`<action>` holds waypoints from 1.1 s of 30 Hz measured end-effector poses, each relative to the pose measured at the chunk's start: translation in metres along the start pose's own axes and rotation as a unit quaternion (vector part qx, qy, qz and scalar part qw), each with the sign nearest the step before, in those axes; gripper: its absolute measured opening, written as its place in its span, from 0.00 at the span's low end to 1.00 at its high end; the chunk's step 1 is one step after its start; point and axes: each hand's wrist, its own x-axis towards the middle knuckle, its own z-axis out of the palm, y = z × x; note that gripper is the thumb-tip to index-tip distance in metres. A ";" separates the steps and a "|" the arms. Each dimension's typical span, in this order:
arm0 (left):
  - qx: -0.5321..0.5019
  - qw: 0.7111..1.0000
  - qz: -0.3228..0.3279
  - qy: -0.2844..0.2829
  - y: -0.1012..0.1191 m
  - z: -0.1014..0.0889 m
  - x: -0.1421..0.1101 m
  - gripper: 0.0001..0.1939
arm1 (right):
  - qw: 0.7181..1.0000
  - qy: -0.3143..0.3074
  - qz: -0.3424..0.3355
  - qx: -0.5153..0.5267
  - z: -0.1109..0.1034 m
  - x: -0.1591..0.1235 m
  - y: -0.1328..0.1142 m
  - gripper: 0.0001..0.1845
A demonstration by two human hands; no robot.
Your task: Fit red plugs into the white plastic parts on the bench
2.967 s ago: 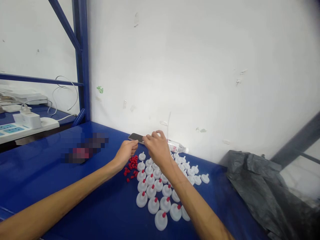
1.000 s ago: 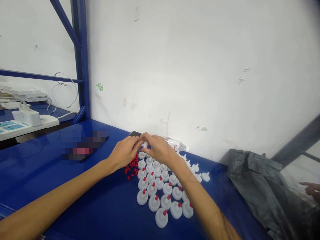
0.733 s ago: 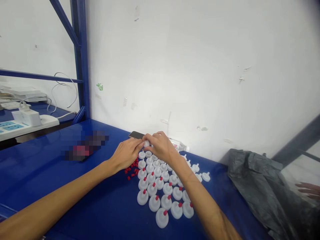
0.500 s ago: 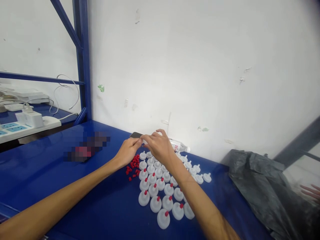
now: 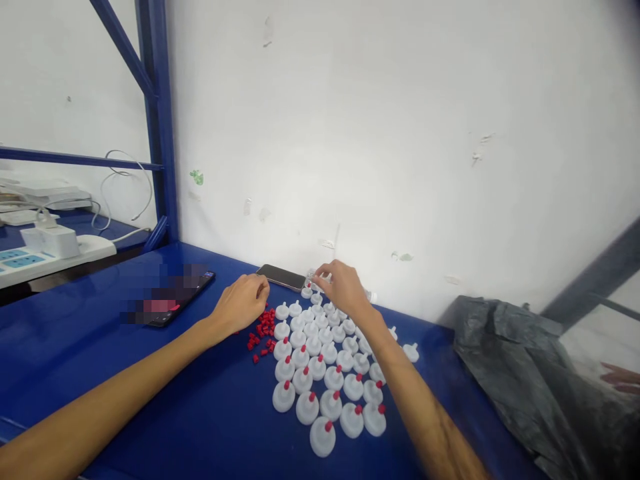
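Note:
My left hand (image 5: 243, 301) hovers at the left edge of a pile of small red caps (image 5: 266, 325). Its fingers are curled in, and whatever they may hold is hidden. Beyond the rows of pieces, my right hand (image 5: 344, 288) has its thumb and fingers pinched at the red tip of a white funnel-shaped lid (image 5: 307, 293). Several more white funnel-shaped lids (image 5: 323, 437) stand nozzle-up in rows under and beside my right arm. Those in front wear red caps; many further back have bare white nozzles.
Behind my hands lies a dark phone (image 5: 283, 277), with a clear bottle (image 5: 370, 296) partly hidden by my right hand. Another phone (image 5: 193, 298) lies left. A grey plastic bag (image 5: 510, 353) covers the right side. A power strip (image 5: 95, 248) and blue rack post (image 5: 163, 120) stand left.
My hands have parted: the left moved slightly left and down toward the red caps, the right moved right. The phone behind them shows more fully. The camera view shifted slightly.

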 end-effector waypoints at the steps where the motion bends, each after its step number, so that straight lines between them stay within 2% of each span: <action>1: 0.012 1.000 0.003 -0.008 0.001 0.001 -0.001 0.15 | 1.000 -0.014 -0.003 0.010 0.004 -0.001 -0.004 0.04; 5: 0.038 0.999 0.015 -0.023 0.002 0.002 -0.002 0.12 | 0.998 -0.047 -0.015 0.033 0.017 -0.004 -0.012 0.06; 14: 0.035 0.998 0.031 -0.034 -0.002 0.002 -0.003 0.12 | 0.996 -0.065 -0.028 0.051 0.030 -0.009 -0.013 0.10; 19: 0.041 0.998 0.038 -0.035 -0.001 0.002 -0.003 0.12 | 0.997 -0.068 -0.026 0.026 0.024 -0.009 -0.008 0.06; 24: 0.056 0.996 0.050 -0.037 0.000 0.002 -0.006 0.09 | 0.996 -0.074 -0.036 -0.022 0.024 -0.010 -0.001 0.15; 29: 0.065 0.995 0.054 -0.050 0.002 0.002 -0.008 0.11 | 0.991 -0.106 -0.060 -0.046 0.037 -0.014 0.000 0.18; 33: 0.063 0.995 0.053 -0.055 0.001 0.002 -0.008 0.12 | 0.990 -0.104 -0.082 -0.050 0.043 -0.016 0.001 0.18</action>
